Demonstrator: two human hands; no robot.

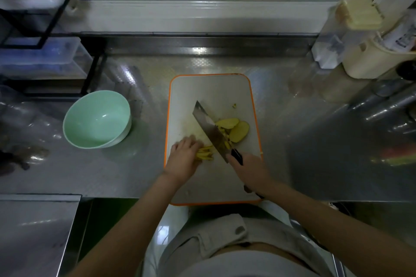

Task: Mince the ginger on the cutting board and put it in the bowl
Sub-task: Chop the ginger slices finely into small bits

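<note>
Ginger strips [206, 153] lay on the cutting board [213, 90], held down under the curled fingers of the left hand [183, 157], and some flat ginger slices [236, 129] sat on the other side of the knife [209, 127]. The right hand [249, 171] was wrapped tight round the knife handle, with the blade close to the left hand. The blade could nick those fingers if it slipped, and bits could hop off the board instead of reaching the green bowl [96, 119].

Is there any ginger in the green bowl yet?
No, the green bowl is empty; the ginger lies on the cutting board.
</note>
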